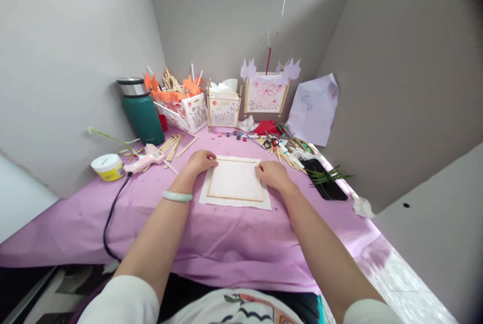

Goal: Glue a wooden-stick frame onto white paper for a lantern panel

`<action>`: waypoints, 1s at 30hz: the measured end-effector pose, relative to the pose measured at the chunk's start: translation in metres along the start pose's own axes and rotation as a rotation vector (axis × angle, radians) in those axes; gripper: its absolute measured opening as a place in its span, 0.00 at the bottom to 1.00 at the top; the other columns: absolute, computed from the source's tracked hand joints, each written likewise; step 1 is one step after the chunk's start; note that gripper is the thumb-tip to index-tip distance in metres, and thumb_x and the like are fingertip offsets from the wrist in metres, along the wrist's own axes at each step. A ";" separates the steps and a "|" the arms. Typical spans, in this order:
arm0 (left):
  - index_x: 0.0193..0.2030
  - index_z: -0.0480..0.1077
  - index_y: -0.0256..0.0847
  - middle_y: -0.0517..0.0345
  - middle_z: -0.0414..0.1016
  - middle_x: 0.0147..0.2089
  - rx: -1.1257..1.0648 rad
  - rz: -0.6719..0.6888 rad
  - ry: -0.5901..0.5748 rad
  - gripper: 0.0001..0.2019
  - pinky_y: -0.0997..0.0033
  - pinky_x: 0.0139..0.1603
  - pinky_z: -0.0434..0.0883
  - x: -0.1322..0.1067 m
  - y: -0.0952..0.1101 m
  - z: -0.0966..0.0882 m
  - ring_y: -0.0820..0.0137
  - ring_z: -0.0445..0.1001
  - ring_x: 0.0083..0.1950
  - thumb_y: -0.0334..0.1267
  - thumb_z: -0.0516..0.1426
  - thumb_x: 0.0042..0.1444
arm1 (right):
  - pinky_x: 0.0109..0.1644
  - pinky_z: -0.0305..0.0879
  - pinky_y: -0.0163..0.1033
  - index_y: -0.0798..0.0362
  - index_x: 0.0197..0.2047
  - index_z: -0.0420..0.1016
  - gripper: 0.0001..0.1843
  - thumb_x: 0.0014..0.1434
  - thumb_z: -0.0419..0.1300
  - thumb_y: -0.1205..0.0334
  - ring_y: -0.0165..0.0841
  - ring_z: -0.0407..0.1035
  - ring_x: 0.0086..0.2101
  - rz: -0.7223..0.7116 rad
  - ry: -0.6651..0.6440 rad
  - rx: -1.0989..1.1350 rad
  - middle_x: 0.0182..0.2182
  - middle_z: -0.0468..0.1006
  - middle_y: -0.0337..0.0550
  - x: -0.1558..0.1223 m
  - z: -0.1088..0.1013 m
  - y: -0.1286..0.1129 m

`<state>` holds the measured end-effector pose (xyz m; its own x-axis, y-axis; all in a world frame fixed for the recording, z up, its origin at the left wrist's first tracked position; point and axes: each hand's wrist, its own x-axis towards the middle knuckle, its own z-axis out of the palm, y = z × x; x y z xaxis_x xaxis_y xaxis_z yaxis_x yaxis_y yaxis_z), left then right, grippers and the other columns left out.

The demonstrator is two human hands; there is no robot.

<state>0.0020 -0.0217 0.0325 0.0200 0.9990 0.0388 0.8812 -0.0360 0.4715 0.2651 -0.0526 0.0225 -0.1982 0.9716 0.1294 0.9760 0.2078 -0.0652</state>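
A square wooden stick frame (235,179) lies on a sheet of white paper (236,200) on the purple tablecloth (234,243). My left hand (201,161) presses down on the frame's far left corner, fingers curled on the wood. My right hand (272,173) rests on the frame's right side, fingers bent over the stick. A pale green bangle (177,196) sits on my left wrist.
A pink glue gun (145,161) with a black cord and a white glue tub (107,167) lie at left. Behind stand a green flask (142,111), paper lanterns (266,93) and loose sticks (174,145). Scissors (270,141) and a black phone (326,181) lie at right.
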 end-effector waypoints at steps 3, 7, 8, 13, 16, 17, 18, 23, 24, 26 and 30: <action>0.44 0.78 0.41 0.57 0.79 0.34 0.000 0.002 0.007 0.17 0.74 0.33 0.65 0.001 0.000 0.000 0.69 0.73 0.33 0.41 0.61 0.46 | 0.41 0.62 0.38 0.53 0.40 0.79 0.20 0.62 0.46 0.59 0.39 0.73 0.42 -0.006 -0.002 -0.014 0.40 0.80 0.51 0.001 0.001 0.000; 0.44 0.78 0.42 0.58 0.79 0.35 0.000 0.010 0.012 0.17 0.75 0.32 0.65 0.001 -0.001 0.000 0.69 0.73 0.34 0.40 0.61 0.46 | 0.40 0.62 0.37 0.53 0.40 0.79 0.19 0.61 0.47 0.60 0.40 0.73 0.42 -0.011 -0.008 -0.025 0.40 0.80 0.51 0.002 0.001 0.000; 0.44 0.78 0.42 0.58 0.79 0.36 -0.001 0.011 0.012 0.17 0.75 0.32 0.65 0.000 0.000 0.000 0.69 0.73 0.34 0.40 0.61 0.46 | 0.40 0.62 0.37 0.53 0.40 0.79 0.19 0.61 0.47 0.60 0.39 0.73 0.42 -0.012 -0.008 -0.027 0.40 0.80 0.51 0.002 0.001 0.000; 0.45 0.77 0.41 0.57 0.79 0.35 0.000 0.009 0.012 0.18 0.75 0.31 0.64 0.000 0.000 0.001 0.70 0.72 0.32 0.41 0.61 0.47 | 0.40 0.61 0.37 0.53 0.41 0.79 0.19 0.61 0.47 0.60 0.39 0.73 0.41 -0.019 -0.012 -0.034 0.40 0.80 0.51 0.003 0.002 -0.001; 0.45 0.77 0.42 0.57 0.78 0.34 0.002 0.009 0.014 0.18 0.75 0.31 0.64 0.001 -0.002 0.002 0.70 0.72 0.31 0.42 0.61 0.46 | 0.40 0.62 0.37 0.53 0.41 0.79 0.19 0.61 0.47 0.60 0.40 0.73 0.42 -0.019 -0.016 -0.035 0.40 0.80 0.51 0.003 0.002 -0.001; 0.45 0.77 0.42 0.58 0.78 0.34 0.002 0.009 0.014 0.18 0.75 0.30 0.64 0.002 -0.003 0.003 0.70 0.71 0.31 0.42 0.61 0.46 | 0.40 0.62 0.37 0.53 0.41 0.79 0.19 0.61 0.47 0.60 0.40 0.73 0.42 -0.018 -0.017 -0.035 0.40 0.80 0.52 0.003 0.002 -0.001; 0.45 0.77 0.42 0.58 0.78 0.33 0.001 0.009 0.013 0.18 0.74 0.30 0.64 0.002 -0.004 0.003 0.70 0.71 0.30 0.43 0.61 0.46 | 0.40 0.62 0.37 0.53 0.41 0.79 0.19 0.61 0.47 0.60 0.40 0.73 0.42 -0.018 -0.017 -0.034 0.40 0.80 0.51 0.003 0.002 -0.001; 0.45 0.77 0.41 0.59 0.77 0.33 -0.004 0.023 0.014 0.18 0.74 0.32 0.64 0.003 -0.005 0.003 0.70 0.72 0.32 0.43 0.61 0.46 | 0.40 0.62 0.38 0.53 0.41 0.79 0.21 0.62 0.45 0.59 0.40 0.73 0.42 -0.019 -0.021 -0.026 0.40 0.80 0.51 0.003 0.002 0.001; 0.45 0.77 0.41 0.58 0.77 0.34 -0.005 0.027 0.016 0.18 0.74 0.32 0.64 0.003 -0.005 0.003 0.69 0.72 0.33 0.43 0.61 0.46 | 0.40 0.62 0.38 0.53 0.41 0.79 0.21 0.62 0.45 0.59 0.41 0.73 0.42 -0.017 -0.021 -0.025 0.41 0.80 0.51 0.003 0.001 0.001; 0.45 0.78 0.41 0.58 0.77 0.33 -0.006 0.030 0.016 0.18 0.74 0.33 0.64 0.003 -0.005 0.002 0.69 0.72 0.32 0.43 0.61 0.46 | 0.40 0.62 0.39 0.53 0.41 0.79 0.22 0.63 0.44 0.59 0.41 0.73 0.42 -0.013 -0.018 -0.023 0.41 0.80 0.52 0.003 0.001 0.001; 0.45 0.78 0.40 0.56 0.77 0.32 -0.015 0.026 0.013 0.18 0.73 0.31 0.64 0.001 -0.004 0.002 0.69 0.71 0.30 0.44 0.60 0.48 | 0.41 0.62 0.40 0.53 0.41 0.79 0.22 0.63 0.43 0.57 0.42 0.72 0.43 0.000 -0.012 -0.018 0.41 0.80 0.51 0.003 0.000 0.002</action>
<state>-0.0002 -0.0203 0.0287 0.0371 0.9974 0.0625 0.8734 -0.0627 0.4830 0.2664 -0.0497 0.0228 -0.1995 0.9729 0.1171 0.9774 0.2061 -0.0471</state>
